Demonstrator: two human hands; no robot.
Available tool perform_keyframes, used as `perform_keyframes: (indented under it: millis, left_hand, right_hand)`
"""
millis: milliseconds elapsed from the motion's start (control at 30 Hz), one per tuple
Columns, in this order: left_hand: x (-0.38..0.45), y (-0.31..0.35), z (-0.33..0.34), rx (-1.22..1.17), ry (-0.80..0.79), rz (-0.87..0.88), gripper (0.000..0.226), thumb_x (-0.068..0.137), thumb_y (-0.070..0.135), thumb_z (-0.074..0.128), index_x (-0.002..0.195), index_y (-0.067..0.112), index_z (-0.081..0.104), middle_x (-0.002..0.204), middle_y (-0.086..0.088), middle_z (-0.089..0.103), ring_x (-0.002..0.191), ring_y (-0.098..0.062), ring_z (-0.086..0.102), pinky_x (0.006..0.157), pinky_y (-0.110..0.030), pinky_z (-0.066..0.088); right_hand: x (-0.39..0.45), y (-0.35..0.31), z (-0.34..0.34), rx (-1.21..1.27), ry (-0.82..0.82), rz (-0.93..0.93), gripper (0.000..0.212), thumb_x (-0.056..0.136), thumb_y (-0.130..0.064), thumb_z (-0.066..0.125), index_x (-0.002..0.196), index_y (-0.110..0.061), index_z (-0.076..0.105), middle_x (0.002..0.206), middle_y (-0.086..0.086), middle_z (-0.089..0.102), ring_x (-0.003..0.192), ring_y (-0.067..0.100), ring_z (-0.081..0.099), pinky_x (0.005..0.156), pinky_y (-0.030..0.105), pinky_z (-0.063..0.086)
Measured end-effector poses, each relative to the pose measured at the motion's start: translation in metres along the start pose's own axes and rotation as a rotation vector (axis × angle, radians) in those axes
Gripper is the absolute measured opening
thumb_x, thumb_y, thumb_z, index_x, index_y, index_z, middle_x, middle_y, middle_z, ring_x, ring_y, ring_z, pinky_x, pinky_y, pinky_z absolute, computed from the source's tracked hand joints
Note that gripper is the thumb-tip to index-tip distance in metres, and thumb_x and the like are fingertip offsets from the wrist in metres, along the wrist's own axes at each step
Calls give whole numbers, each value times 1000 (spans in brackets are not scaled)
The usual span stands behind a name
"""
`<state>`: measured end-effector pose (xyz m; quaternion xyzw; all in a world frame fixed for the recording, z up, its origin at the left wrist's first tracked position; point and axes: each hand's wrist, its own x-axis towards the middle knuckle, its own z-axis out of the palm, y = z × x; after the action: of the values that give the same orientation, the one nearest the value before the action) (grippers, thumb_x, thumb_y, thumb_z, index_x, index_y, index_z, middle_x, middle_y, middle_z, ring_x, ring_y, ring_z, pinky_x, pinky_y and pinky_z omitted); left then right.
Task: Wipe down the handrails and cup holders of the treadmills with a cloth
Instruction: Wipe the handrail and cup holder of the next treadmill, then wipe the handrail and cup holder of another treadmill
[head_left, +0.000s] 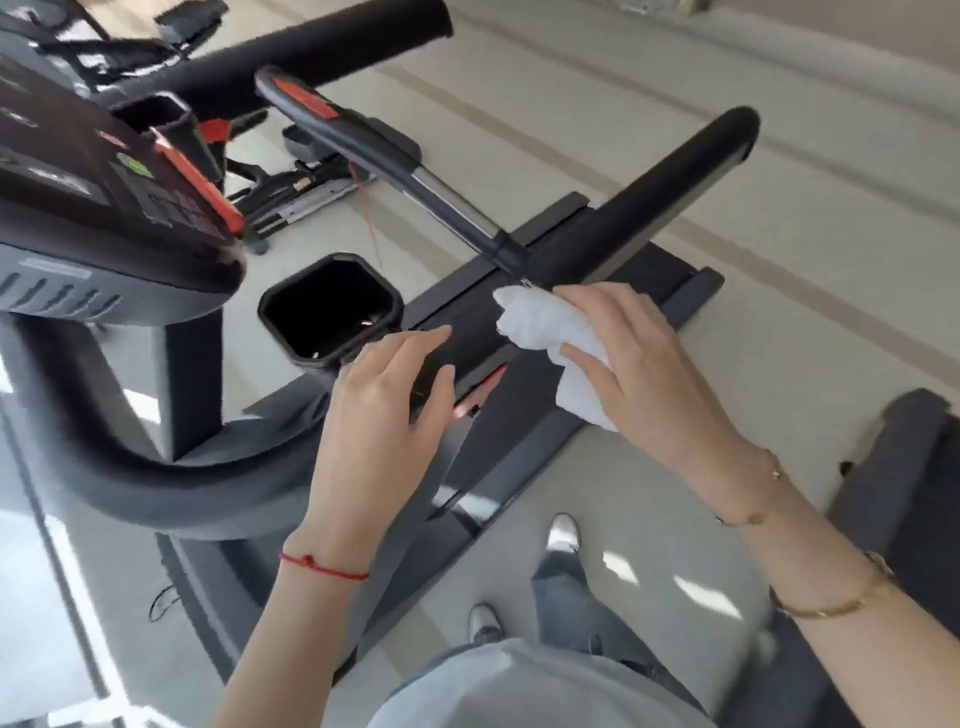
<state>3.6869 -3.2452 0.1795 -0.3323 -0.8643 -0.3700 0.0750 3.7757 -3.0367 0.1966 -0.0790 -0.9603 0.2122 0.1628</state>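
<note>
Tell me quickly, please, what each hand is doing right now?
Left hand: open, on the handrail, holding nothing.
Right hand: closed on the cloth against the handrail.

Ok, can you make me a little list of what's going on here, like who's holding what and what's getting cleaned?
place: a room with treadmills on a pale floor
right hand: holds a white cloth pressed on the black handrail
left hand: fingers open, holds nothing, resting on the rail beside the cup holder
cup holder: black, open on top, near the console
wrists: red string on the left, gold bracelets on the right
being cleaned now: the handrail, where a grip bar joins it
</note>
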Motion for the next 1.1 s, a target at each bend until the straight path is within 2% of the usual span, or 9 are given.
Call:
perform_keyframes:
  millis: [100, 267, 333, 467, 567, 733, 933, 1100]
  left_hand:
    - [7, 15, 21, -35, -82, 66, 32, 97, 21, 55, 127, 14, 62, 118, 3, 65, 107, -17, 60, 92, -47, 49]
    - [32, 46, 68, -111, -237, 229, 32, 96, 18, 57, 127, 13, 62, 114, 0, 65, 89, -18, 57, 83, -46, 52]
    - [44, 61, 91, -142, -302, 291, 32, 96, 19, 57, 127, 13, 62, 117, 0, 65, 97, -19, 60, 85, -46, 52]
    - [65, 91, 138, -177, -426, 412, 32, 95, 19, 57, 127, 13, 62, 118, -1, 66, 99, -21, 62, 87, -46, 52]
    - [81, 117, 173, -203, -500, 493, 32, 95, 19, 57, 127, 15, 62, 118, 2, 65, 106, -18, 61, 94, -38, 48]
    - [102, 173, 228, -284, -590, 640, 33, 95, 18, 57, 127, 13, 62, 118, 1, 65, 106, -17, 60, 96, -32, 45]
    - [116, 242, 286, -376, -718, 835, 31, 96, 16, 59, 126, 11, 63, 119, -1, 67, 110, -20, 61, 99, -38, 46]
    - [125, 299, 338, -447, -852, 997, 30, 97, 17, 58, 125, 12, 64, 118, -2, 67, 107, -19, 61, 96, -40, 48]
  right_hand:
    - [-31, 18, -10, 20, 34, 156, 40, 97, -18, 51, 137, -20, 46, 129, -3, 50, 112, 20, 47, 98, 36, 40]
    - [-78, 52, -28, 15, 117, 404, 38, 98, -22, 50, 136, -26, 45, 127, -8, 48, 112, 16, 45, 97, 32, 38]
    - [-94, 67, -34, 13, 147, 501, 37, 99, -23, 49, 136, -27, 45, 127, -10, 48, 112, 16, 45, 98, 31, 38]
    - [-120, 94, -49, 24, 208, 671, 36, 99, -23, 50, 135, -26, 46, 128, -9, 48, 114, 15, 45, 100, 33, 37]
    - [-138, 114, -61, 18, 255, 778, 35, 100, -25, 49, 135, -24, 46, 126, -8, 48, 112, 16, 45, 99, 35, 39]
    - [-163, 142, -82, -23, 344, 915, 35, 100, -25, 49, 135, -21, 48, 125, -4, 50, 109, 16, 47, 97, 36, 41]
    - [-187, 168, -108, -96, 432, 1091, 35, 101, -29, 46, 136, -22, 48, 126, -4, 52, 109, 19, 48, 97, 40, 41]
    - [-202, 185, -127, -132, 560, 1260, 38, 101, -32, 43, 137, -22, 47, 128, -3, 51, 110, 20, 48, 98, 37, 40]
